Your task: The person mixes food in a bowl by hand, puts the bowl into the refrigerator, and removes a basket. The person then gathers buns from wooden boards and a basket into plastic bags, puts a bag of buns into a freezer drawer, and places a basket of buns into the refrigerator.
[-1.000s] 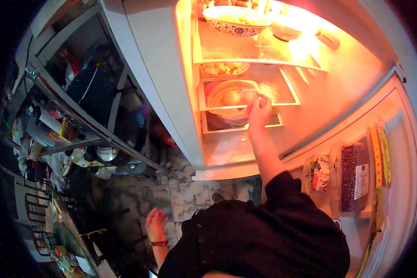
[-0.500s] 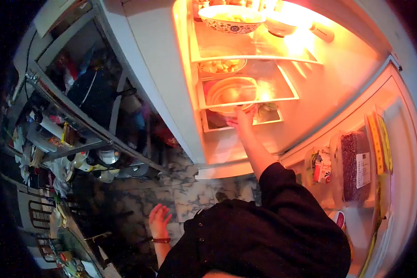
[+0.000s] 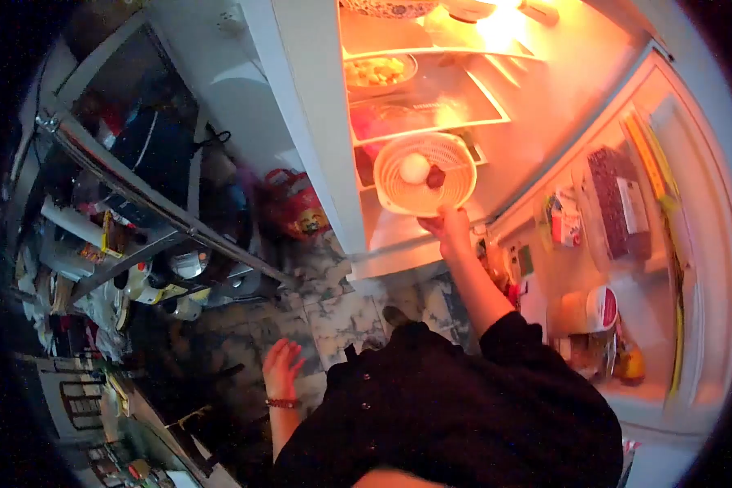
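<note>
Grey-marbled tiled floor (image 3: pixel 342 329) before an open white refrigerator (image 3: pixel 386 264), glowing orange inside.
At the refrigerator's lower opening, the right hand (image 3: pixel 450 229) grips the rim of a round cream plastic basket (image 3: pixel 398 203) holding a white ball-shaped item (image 3: pixel 415 168) and small dark-red lump (image 3: pixel 436 178); left of the refrigerator, the left hand (image 3: pixel 281 366) hangs apart, fingers loosely curled.

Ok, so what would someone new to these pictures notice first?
Probably the bright light at the top of the open fridge, washing it orange. Next, the pale basket in front of the lower shelves, held at its near edge by the right hand, with a round white item and a smaller dark one inside. Then perhaps the red bag left of the fridge.
</note>
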A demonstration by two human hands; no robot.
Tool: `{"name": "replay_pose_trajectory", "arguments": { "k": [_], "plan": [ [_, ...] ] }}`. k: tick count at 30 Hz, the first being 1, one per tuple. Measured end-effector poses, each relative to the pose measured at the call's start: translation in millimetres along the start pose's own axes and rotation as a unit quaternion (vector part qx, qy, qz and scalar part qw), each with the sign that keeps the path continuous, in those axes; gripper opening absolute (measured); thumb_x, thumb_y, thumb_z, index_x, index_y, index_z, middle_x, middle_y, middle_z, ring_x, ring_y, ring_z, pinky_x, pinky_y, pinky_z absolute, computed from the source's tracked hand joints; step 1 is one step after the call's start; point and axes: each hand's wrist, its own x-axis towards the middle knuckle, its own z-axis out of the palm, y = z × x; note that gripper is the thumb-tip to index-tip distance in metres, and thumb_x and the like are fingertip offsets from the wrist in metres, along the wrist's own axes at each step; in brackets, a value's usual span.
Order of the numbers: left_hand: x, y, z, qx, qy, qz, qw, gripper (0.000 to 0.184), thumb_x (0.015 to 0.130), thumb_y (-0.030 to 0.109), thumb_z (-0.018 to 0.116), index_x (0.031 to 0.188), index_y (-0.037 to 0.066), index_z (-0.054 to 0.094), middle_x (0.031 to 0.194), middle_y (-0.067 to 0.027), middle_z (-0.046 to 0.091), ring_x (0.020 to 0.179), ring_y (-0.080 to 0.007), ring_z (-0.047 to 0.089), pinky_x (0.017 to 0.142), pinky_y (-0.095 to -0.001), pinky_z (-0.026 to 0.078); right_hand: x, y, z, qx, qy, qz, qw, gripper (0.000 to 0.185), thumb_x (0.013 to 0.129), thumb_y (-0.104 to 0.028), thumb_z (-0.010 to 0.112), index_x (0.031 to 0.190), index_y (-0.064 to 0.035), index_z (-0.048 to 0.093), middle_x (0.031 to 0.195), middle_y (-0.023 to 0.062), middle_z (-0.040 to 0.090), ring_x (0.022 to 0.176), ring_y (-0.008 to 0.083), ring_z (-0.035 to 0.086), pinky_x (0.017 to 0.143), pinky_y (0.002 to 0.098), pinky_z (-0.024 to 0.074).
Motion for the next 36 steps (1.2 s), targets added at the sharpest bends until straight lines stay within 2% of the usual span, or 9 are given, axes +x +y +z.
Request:
{"name": "replay_pose_trajectory", "arguments": {
  "k": [9,12,14,15,18,21,26,28,36],
  "plan": [
    [0.0,25.3,66.7,0.146,-0.18,-0.037,0.972,0.036,0.094,0.021,0.056,0.125,0.003,0.051,0.116,-0.0116,0.061,0.105,-0.022,0.06,0.084,-0.0365,0.052,-151.1,37.8,-105.2,-0.126,-0.016,0.081,0.989,0.038,0.084,-0.012,0.049,0.12,-0.0006,0.051,0.097,0.0104,0.066,0.073,0.0234,0.068,0.054,0.0341,0.0566],
    [-16.7,13.6,93.4,0.171,-0.231,-0.035,0.957,0.039,0.094,0.022,0.056,0.126,0.001,0.05,0.117,-0.012,0.06,0.106,-0.0223,0.06,0.084,-0.0364,0.053,-177.5,55.3,-137.8,-0.197,-0.022,0.008,0.98,0.041,0.084,-0.012,0.05,0.124,-0.0016,0.047,0.097,0.0102,0.065,0.073,0.0229,0.068,0.054,0.0334,0.0566],
    [-36.7,1.4,100.4,0.182,-0.251,-0.033,0.95,0.04,0.094,0.023,0.057,0.126,0.001,0.049,0.118,-0.0121,0.06,0.106,-0.0224,0.061,0.083,-0.0365,0.053,-203.1,54.9,-148.3,-0.181,-0.027,0.049,0.982,0.045,0.083,-0.011,0.051,0.127,-0.0028,0.044,0.101,0.0105,0.065,0.077,0.0223,0.068,0.056,0.0337,0.0574],
    [-48.3,-3.2,102.2,0.178,-0.26,-0.043,0.948,0.041,0.094,0.025,0.056,0.127,0.001,0.048,0.118,-0.012,0.06,0.106,-0.0224,0.061,0.082,-0.0368,0.054,-212.8,65.2,-157.9,-0.178,-0.033,0.043,0.983,0.044,0.083,-0.011,0.055,0.125,0.0001,0.047,0.105,0.0112,0.064,0.086,0.0209,0.065,0.071,0.0329,0.053],
    [-72.1,-22.4,93.5,0.181,-0.263,-0.058,0.946,0.045,0.094,0.028,0.057,0.129,0.002,0.046,0.117,-0.0108,0.06,0.106,-0.0218,0.061,0.079,-0.0369,0.056,-244.0,87.9,-182.0,-0.185,-0.066,0.038,0.98,0.045,0.082,-0.011,0.06,0.123,0.003,0.049,0.11,0.0117,0.063,0.095,0.021,0.061,0.088,0.0329,0.0482],
    [-97.4,-47.6,72.2,0.212,-0.259,-0.095,0.938,0.045,0.092,0.031,0.06,0.125,0.003,0.049,0.115,-0.0088,0.06,0.102,-0.0197,0.062,0.075,-0.0355,0.058,-288.1,86.1,-193.0,-0.164,-0.098,0.036,0.981,0.046,0.082,-0.011,0.06,0.124,0.0029,0.049,0.108,0.0111,0.064,0.093,0.0204,0.062,0.083,0.033,0.0509],
    [-153.3,-80.2,34.5,0.259,-0.263,-0.116,0.922,0.042,0.091,0.031,0.062,0.121,0.003,0.053,0.109,-0.0089,0.063,0.095,-0.0188,0.065,0.075,-0.0345,0.058,-377.5,74.3,-212.0,-0.148,-0.066,0.152,0.975,0.048,0.082,-0.013,0.06,0.127,0.0,0.048,0.105,0.0111,0.065,0.089,0.0185,0.064,0.072,0.0329,0.055],
    [-170.7,-87.4,28.8,0.269,-0.271,-0.149,0.912,0.043,0.09,0.032,0.063,0.121,0.004,0.053,0.109,-0.0085,0.064,0.094,-0.0185,0.065,0.075,-0.0346,0.058,-392.1,104.2,-253.0,-0.163,-0.07,0.114,0.978,0.046,0.083,-0.012,0.06,0.126,-0.001,0.05,0.104,0.0105,0.066,0.087,0.0186,0.065,0.071,0.0326,0.055],
    [-197.2,-102.9,39.3,0.339,-0.411,-0.171,0.829,0.043,0.094,0.035,0.057,0.126,0.006,0.051,0.113,-0.0052,0.062,0.096,-0.0171,0.063,0.079,-0.0324,0.055,-502.1,76.9,-299.5,-0.12,0.03,0.155,0.98,0.033,0.085,-0.013,0.056,0.116,-0.0004,0.055,0.091,0.0092,0.067,0.069,0.0193,0.067,0.054,0.0322,0.055]
  ]
}}
